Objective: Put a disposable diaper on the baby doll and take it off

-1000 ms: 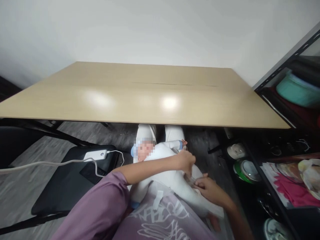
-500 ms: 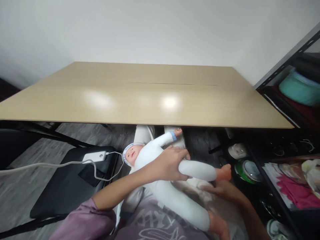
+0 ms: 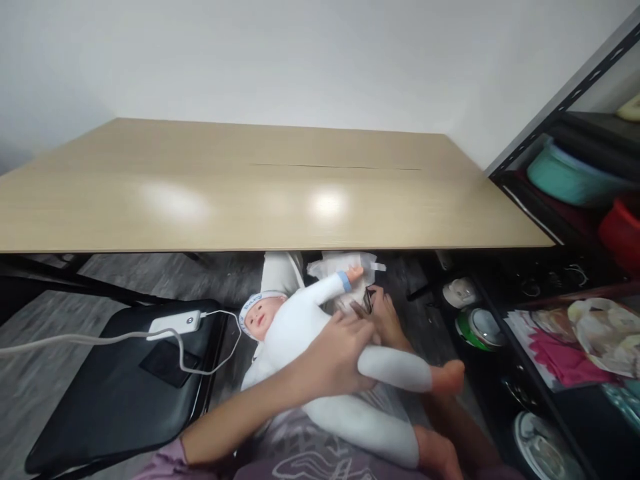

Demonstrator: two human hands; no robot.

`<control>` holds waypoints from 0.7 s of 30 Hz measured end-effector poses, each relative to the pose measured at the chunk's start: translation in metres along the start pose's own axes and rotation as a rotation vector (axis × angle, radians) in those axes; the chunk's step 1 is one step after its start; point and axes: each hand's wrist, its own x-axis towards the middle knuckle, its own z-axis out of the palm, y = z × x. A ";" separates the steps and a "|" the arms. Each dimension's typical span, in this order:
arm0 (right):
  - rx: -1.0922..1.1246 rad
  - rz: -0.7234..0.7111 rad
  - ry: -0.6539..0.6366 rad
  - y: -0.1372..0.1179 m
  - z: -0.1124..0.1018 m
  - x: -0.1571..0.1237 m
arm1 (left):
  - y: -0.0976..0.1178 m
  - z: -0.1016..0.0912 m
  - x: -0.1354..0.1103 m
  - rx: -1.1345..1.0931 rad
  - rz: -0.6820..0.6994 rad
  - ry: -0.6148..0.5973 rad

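A baby doll (image 3: 300,327) in a white suit and a cap with blue trim lies on its back across my lap, its head to the left. My left hand (image 3: 345,350) is closed round the doll's thigh, near the crotch. Beyond the doll's leg, my right hand (image 3: 384,312) has its fingers bent at the edge of a crumpled white diaper-like piece with side tabs (image 3: 345,263). The doll's raised arm lies over part of that piece. My right forearm passes beneath the doll's raised leg.
A wooden table (image 3: 280,213) stands ahead, its front edge above my knees. To the left, a black chair (image 3: 110,400) bears a white power bank (image 3: 175,323) with a cable and a dark phone (image 3: 170,363). Shelves on the right hold a teal pot (image 3: 570,173) and pink cloth (image 3: 560,360).
My right hand has moved forward from below the doll's foot to beyond its thigh. The white piece now shows under the table edge. My left hand stays on the leg.
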 end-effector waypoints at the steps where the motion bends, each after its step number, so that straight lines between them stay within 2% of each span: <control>1: -0.024 -0.029 0.051 0.000 0.005 0.002 | 0.000 0.007 -0.001 0.041 0.008 -0.022; 4: -0.072 -0.147 0.098 0.000 0.015 0.010 | 0.000 0.019 -0.002 0.127 0.028 -0.069; 8: -0.086 -0.235 -0.057 -0.009 0.032 0.029 | -0.002 0.019 -0.001 0.161 0.032 -0.093; 14: -0.003 -0.192 -0.183 -0.020 0.056 0.057 | -0.006 0.025 -0.003 0.159 0.059 -0.073; 21: 0.128 -0.174 -0.205 -0.014 0.056 0.106 | -0.010 0.032 -0.002 0.160 0.056 -0.073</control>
